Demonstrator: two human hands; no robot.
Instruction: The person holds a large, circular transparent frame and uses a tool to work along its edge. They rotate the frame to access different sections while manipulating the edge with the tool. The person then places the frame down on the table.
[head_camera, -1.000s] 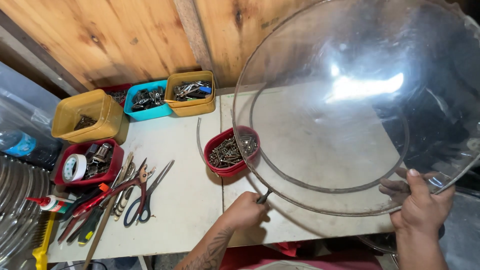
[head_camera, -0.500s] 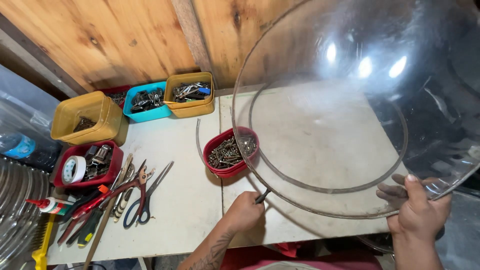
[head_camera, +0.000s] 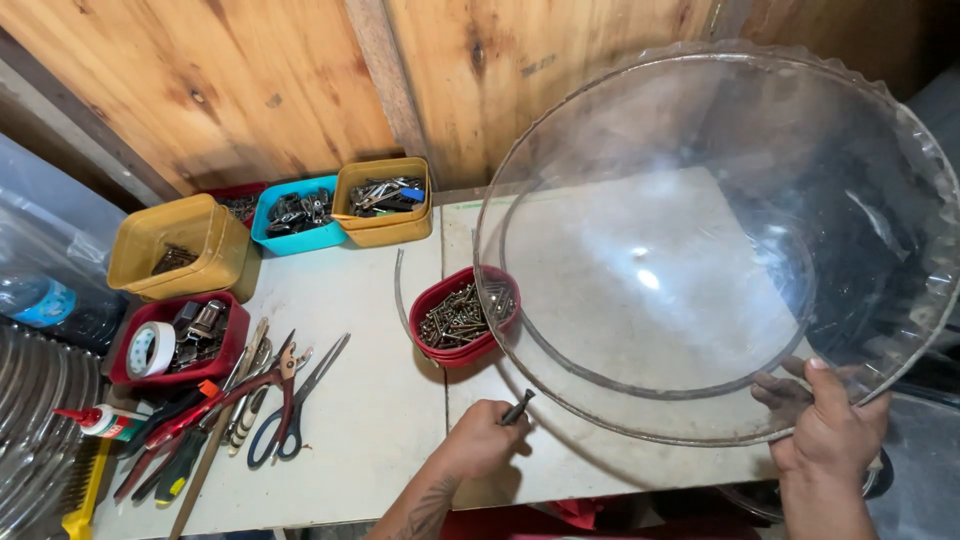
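My right hand (head_camera: 828, 428) grips the near rim of a large clear glass bowl-shaped cover (head_camera: 720, 240), tilted up over the right of the white workbench (head_camera: 370, 420). The thumb lies on the rim's top and the fingers show through the glass beneath. My left hand (head_camera: 483, 446) rests on the bench's front edge, closed round a small dark screw (head_camera: 517, 406) that points up toward the cover's lower rim. Just behind the hand, a red tub of screws (head_camera: 462, 316) stands beside the glass rim.
Yellow (head_camera: 180, 248), blue (head_camera: 296, 214) and ochre (head_camera: 384, 199) tubs of hardware line the wooden wall. A red tub (head_camera: 180, 338) holds a tape roll. Pliers and scissors (head_camera: 290, 395), screwdrivers, a glue bottle (head_camera: 100, 421) and a yellow brush lie at the left.
The glass cover has tilted slightly and shifted; its bright reflections moved. My left hand stays by the lower rim with the screw. My right hand keeps its hold.
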